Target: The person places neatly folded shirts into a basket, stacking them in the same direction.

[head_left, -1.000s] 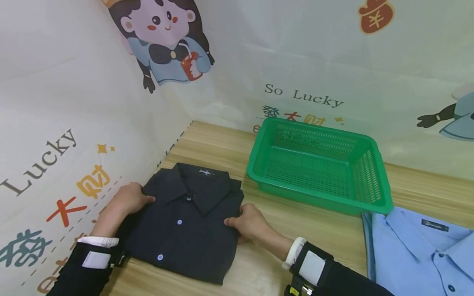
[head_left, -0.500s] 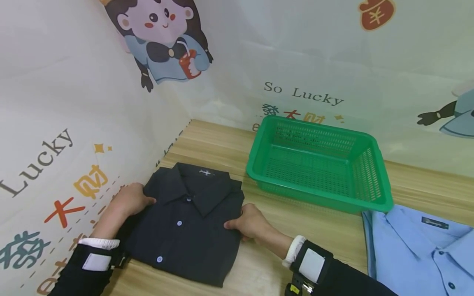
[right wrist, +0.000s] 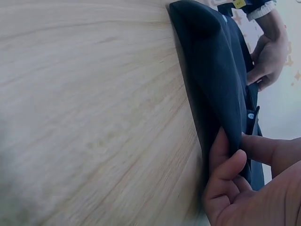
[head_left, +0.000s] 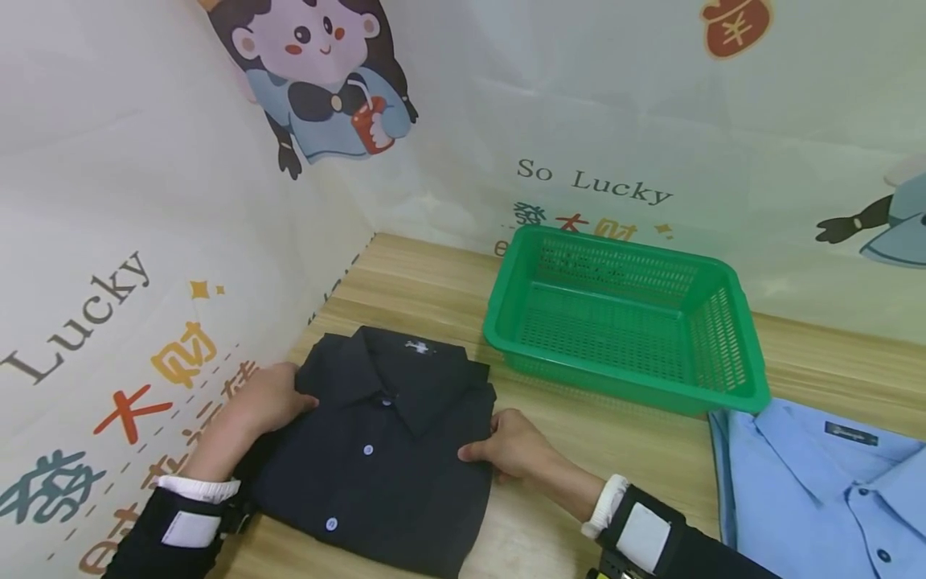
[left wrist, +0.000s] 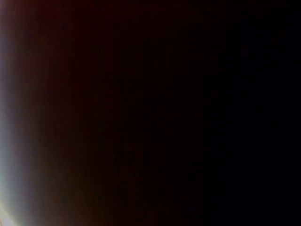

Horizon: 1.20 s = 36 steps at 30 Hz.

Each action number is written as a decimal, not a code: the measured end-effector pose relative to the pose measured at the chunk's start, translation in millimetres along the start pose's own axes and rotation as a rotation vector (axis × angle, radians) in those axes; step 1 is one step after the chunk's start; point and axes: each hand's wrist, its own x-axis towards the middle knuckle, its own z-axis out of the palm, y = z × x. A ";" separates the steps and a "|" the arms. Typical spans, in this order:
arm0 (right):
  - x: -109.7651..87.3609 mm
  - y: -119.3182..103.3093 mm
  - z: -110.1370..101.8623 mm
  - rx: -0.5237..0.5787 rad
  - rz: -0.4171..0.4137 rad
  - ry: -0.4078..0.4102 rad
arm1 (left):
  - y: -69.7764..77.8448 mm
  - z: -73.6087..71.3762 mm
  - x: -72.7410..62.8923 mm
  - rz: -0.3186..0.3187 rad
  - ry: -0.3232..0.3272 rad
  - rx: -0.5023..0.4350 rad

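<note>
A folded black shirt (head_left: 391, 474) with pale buttons lies on the wooden table, its collar toward the far side. My left hand (head_left: 269, 398) grips its left edge, thumb on top and the other fingers hidden beneath or behind the cloth. On the opposite edge my right hand (head_left: 515, 446) pinches the shirt, thumb above. In the right wrist view the right hand's fingers (right wrist: 225, 176) curl under the fold of cloth, while the left hand (right wrist: 269, 61) holds the far side. The left wrist view is almost wholly dark.
A green plastic basket (head_left: 622, 394) with nothing in it stands behind and right of the black shirt. A folded light blue shirt (head_left: 796, 482) lies at the right, close to the basket's front corner. A printed sheet (head_left: 448, 161) covers the walls behind and at the left.
Both hands and the black shirt have shifted a little to the right and toward me. The basket and the blue shirt stay where they were.
</note>
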 end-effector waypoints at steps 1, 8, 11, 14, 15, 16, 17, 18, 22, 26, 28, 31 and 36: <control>-1.4 1.7 -2.3 0.000 -0.001 -0.003 | 2.1 0.7 -0.7 0.007 0.000 0.001; -11.4 12.9 -14.7 -0.019 0.001 -0.014 | 13.6 6.3 -6.6 0.084 0.030 -0.002; -16.9 16.9 -19.5 -0.018 0.007 -0.015 | 19.1 8.7 -10.0 0.092 0.030 0.008; -23.2 20.8 -24.5 -0.021 0.025 -0.020 | 25.6 12.7 -13.4 0.097 0.025 0.019; -25.2 22.1 -26.0 -0.025 0.030 -0.019 | 27.8 14.1 -14.5 0.095 0.019 0.020; -27.1 23.6 -27.6 -0.029 0.034 -0.020 | 29.7 15.8 -15.6 0.098 0.017 0.017; -29.0 25.1 -29.1 -0.033 0.036 -0.020 | 31.4 18.0 -16.7 0.103 0.016 0.009; -30.8 26.5 -30.7 -0.034 0.038 -0.023 | 33.1 20.1 -17.9 0.102 0.007 -0.001; -38.1 34.8 -38.9 -0.014 0.032 -0.040 | 39.9 26.3 -22.8 0.105 -0.029 -0.035; -46.0 43.8 -48.8 0.000 0.044 -0.064 | 48.4 31.3 -25.0 0.117 -0.077 -0.057; -49.8 47.7 -53.3 -0.009 0.047 -0.060 | 52.7 33.3 -25.2 0.130 -0.096 -0.058; -55.0 53.6 -60.1 -0.019 0.053 -0.056 | 59.0 36.6 -25.7 0.149 -0.124 -0.061; -63.1 65.7 -70.4 0.006 0.076 -0.069 | 72.0 43.1 -25.9 0.167 -0.154 -0.064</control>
